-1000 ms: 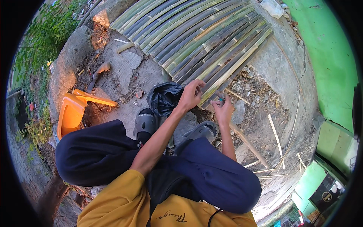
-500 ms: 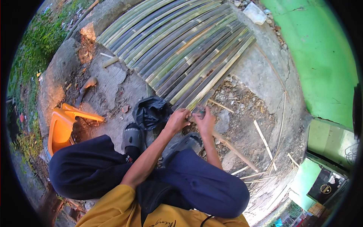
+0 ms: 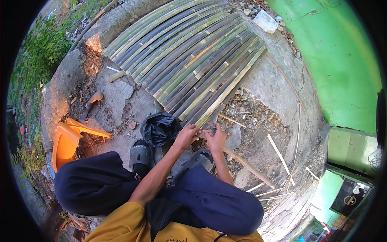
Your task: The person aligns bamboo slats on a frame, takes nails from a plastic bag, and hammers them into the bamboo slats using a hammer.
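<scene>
A row of split bamboo slats (image 3: 189,56) lies side by side, its near end just beyond my hands. My left hand (image 3: 187,136) is closed in a pinch at the near tip of the nearest pale slats. Close to its right, my right hand (image 3: 215,139) is bent with its fingertips together at the same end. Whatever small thing sits between the fingers is too small to make out. A crumpled black plastic bag (image 3: 160,130) lies left of my left hand. From beneath my right hand a wooden stick (image 3: 252,168) runs toward the lower right.
At left are an orange plastic chair (image 3: 66,141), partly cut off by my knee, and a tool with a wooden handle (image 3: 94,99). Thin bamboo strips (image 3: 281,157) lie scattered at right. A green wall (image 3: 334,60) bounds the right side; stones and plants edge the left.
Both hands stay together at the slat ends, appearing slightly lower in the picture. The view has shifted a little. Nothing has visibly been picked up or let go.
</scene>
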Demonstrator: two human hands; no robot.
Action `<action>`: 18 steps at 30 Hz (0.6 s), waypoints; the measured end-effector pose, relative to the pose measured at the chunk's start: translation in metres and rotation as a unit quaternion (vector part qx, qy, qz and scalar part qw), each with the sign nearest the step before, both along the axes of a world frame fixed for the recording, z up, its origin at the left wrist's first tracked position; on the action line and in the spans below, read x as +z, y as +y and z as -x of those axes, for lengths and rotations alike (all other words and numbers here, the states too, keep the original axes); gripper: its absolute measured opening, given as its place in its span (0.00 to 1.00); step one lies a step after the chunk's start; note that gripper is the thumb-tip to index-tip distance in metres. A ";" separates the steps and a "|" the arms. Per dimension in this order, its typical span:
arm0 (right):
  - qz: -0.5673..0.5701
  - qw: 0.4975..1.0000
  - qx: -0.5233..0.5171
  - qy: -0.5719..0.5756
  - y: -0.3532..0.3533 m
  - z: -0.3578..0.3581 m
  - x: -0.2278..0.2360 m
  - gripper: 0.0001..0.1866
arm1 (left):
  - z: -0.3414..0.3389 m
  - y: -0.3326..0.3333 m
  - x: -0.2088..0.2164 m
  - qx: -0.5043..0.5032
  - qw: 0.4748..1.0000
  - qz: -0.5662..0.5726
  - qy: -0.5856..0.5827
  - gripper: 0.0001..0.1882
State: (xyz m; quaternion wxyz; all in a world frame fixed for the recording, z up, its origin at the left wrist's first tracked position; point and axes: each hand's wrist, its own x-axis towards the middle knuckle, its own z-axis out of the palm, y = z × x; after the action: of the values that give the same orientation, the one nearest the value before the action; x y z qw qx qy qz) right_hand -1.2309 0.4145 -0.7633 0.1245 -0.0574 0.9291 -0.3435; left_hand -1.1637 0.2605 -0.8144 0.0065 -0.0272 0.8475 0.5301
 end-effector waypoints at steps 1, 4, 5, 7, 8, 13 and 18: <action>0.016 1.000 -0.008 -0.004 -0.002 -0.002 0.004 0.24 | -0.002 -0.001 0.000 0.002 1.000 -0.006 -0.003 0.19; 0.026 0.998 -0.032 -0.055 -0.007 0.002 0.016 0.23 | -0.002 -0.002 -0.003 0.005 1.000 0.009 0.003 0.20; 0.025 0.998 -0.039 -0.046 -0.008 0.002 0.020 0.22 | -0.002 -0.001 -0.004 0.008 1.000 0.011 -0.002 0.20; 0.037 0.999 -0.026 -0.019 -0.004 0.003 0.012 0.21 | 0.000 0.000 -0.005 0.002 1.000 0.006 0.001 0.20; 0.046 0.999 -0.015 0.014 -0.002 0.004 0.007 0.21 | 0.000 0.001 -0.005 0.005 1.000 0.006 -0.003 0.20; 0.038 0.999 -0.005 -0.005 0.001 0.005 -0.002 0.21 | -0.002 0.001 -0.001 0.023 1.000 -0.013 -0.010 0.22; 0.026 1.000 0.007 0.009 -0.001 0.003 -0.005 0.20 | -0.002 0.000 -0.001 0.039 0.999 -0.034 -0.015 0.23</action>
State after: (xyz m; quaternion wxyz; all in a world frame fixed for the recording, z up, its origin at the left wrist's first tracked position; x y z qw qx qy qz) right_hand -1.2344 0.4134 -0.7684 0.1171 -0.0704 0.9203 -0.3665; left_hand -1.1616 0.2600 -0.8154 -0.0001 -0.0679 0.8269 0.5582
